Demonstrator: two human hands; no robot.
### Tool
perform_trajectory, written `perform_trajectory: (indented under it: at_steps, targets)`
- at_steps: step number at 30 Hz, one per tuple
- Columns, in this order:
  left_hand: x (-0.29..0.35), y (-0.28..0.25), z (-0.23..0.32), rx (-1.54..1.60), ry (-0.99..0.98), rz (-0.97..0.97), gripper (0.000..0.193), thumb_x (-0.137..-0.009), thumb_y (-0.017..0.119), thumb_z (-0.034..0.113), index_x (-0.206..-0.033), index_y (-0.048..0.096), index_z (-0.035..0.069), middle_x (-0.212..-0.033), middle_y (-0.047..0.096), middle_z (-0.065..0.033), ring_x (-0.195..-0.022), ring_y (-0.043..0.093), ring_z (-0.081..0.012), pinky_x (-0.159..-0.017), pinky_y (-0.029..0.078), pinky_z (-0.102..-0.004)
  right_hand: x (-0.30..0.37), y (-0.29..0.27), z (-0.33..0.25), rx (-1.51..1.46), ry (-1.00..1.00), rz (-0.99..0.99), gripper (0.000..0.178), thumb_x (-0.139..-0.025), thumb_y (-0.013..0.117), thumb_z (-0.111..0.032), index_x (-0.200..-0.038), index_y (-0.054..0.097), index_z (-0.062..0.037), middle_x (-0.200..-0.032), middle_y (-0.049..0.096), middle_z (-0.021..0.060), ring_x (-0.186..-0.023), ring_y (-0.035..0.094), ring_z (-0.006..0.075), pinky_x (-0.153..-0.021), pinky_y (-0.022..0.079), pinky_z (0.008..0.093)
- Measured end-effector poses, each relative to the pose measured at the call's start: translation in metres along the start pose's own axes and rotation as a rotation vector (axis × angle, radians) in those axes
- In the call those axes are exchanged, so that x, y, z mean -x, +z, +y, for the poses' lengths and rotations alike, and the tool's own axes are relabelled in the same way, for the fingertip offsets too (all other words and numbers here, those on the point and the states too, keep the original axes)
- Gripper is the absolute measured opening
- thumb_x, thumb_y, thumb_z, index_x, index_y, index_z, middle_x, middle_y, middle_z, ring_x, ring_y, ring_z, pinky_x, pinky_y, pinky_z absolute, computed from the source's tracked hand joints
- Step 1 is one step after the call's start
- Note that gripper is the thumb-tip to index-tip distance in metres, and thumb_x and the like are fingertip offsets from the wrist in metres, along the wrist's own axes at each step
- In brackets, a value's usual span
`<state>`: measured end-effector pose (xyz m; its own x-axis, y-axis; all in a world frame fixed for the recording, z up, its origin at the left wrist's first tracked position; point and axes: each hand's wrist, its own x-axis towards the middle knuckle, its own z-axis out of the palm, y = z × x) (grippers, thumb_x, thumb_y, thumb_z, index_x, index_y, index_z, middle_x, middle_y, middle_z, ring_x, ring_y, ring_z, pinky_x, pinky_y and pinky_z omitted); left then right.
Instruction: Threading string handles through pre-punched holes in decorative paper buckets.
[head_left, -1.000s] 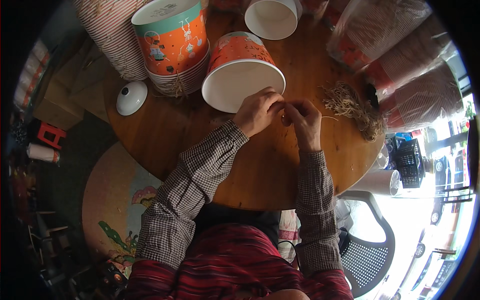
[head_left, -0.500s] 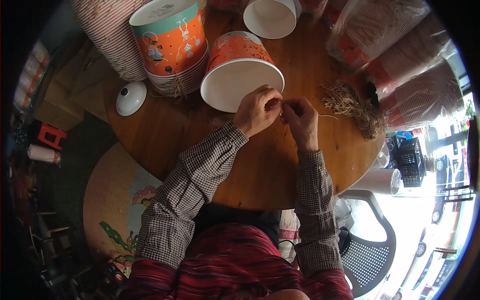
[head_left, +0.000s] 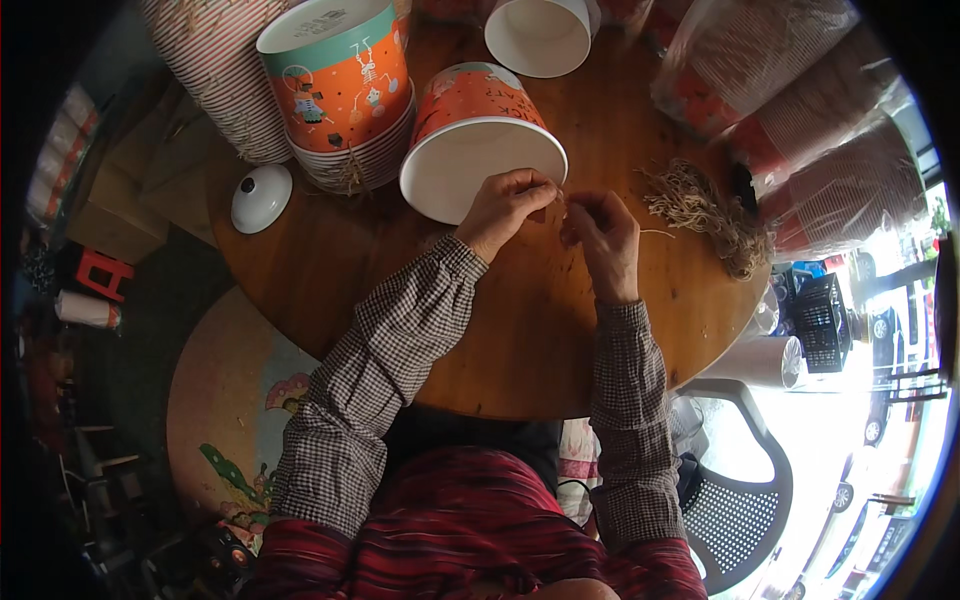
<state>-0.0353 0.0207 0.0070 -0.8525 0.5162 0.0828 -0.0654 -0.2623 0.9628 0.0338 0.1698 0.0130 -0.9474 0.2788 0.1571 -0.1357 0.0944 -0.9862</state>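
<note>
My left hand [head_left: 508, 209] is raised over the table, thumb and fingertips pinched together at the mouth of an orange paper bucket [head_left: 478, 98]. Close beside it, my right hand [head_left: 608, 236] has its fingers curled in a pinch. A thin pale string [head_left: 657, 232] trails out on the right of that hand. Something fine shows between the two sets of fingertips, too small to make out. The bucket lies tipped on its side, its white inside facing me. Right of my hands lies a bundle of tan cords [head_left: 708, 212].
Nested paper buckets [head_left: 345, 90] stand upside down at the back left, beside a striped stack [head_left: 220, 75]. A white lid [head_left: 262, 199] with a black knob lies near the left table edge. Plastic-wrapped stacks [head_left: 840, 190] line the right. Another white-lined bucket [head_left: 540, 38] lies behind.
My left hand has drawn slightly left, leaving a small gap between the fingertips. The right hand stays almost in place. The bucket has not moved noticeably.
</note>
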Motion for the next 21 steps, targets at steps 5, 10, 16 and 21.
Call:
perform_trajectory:
  at_steps: [5,10,16,21]
  targets:
    - [0.0005,0.0012,-0.0004,0.035,-0.003,-0.005,0.019,-0.092,0.059,0.018,-0.093,0.066,0.000,-0.084,0.064,-0.0012,-0.075,0.057,-0.0077,-0.069,0.048,-0.0223,0.0015,0.0022,-0.0040,0.012,-0.023,0.011,0.012,-0.087,0.064,-0.007,-0.093,0.063,0.0028,-0.077,0.064,0.0033,-0.060,0.055,0.0053,-0.051,0.044,0.0197]
    - [-0.0002,-0.0011,-0.0027,-0.059,0.041,-0.037,0.018,-0.090,0.063,0.019,-0.092,0.067,0.001,-0.082,0.064,-0.0013,-0.075,0.057,-0.0080,-0.069,0.048,-0.0219,0.0011,0.0031,-0.0027,0.033,-0.016,0.027,0.012,-0.086,0.066,-0.008,-0.091,0.065,0.0026,-0.073,0.063,0.0019,-0.058,0.053,0.0043,-0.051,0.044,0.0190]
    - [0.0004,-0.0018,-0.0007,-0.036,0.016,-0.033,0.019,-0.091,0.062,0.018,-0.096,0.068,0.001,-0.088,0.066,-0.0027,-0.078,0.058,-0.0081,-0.069,0.048,-0.0225,0.0002,0.0021,0.0028,0.031,-0.015,0.009,0.015,-0.086,0.066,-0.008,-0.098,0.067,0.0020,-0.074,0.063,0.0014,-0.058,0.053,0.0039,-0.051,0.043,0.0186]
    - [0.0011,0.0012,0.0008,-0.053,0.024,0.000,0.019,-0.090,0.063,0.018,-0.096,0.069,0.000,-0.086,0.068,-0.0033,-0.076,0.059,-0.0084,-0.066,0.048,-0.0222,0.0006,0.0018,0.0009,0.105,-0.066,0.003,0.019,-0.086,0.065,-0.005,-0.103,0.069,-0.0013,-0.077,0.063,-0.0001,-0.059,0.053,0.0038,-0.052,0.043,0.0187]
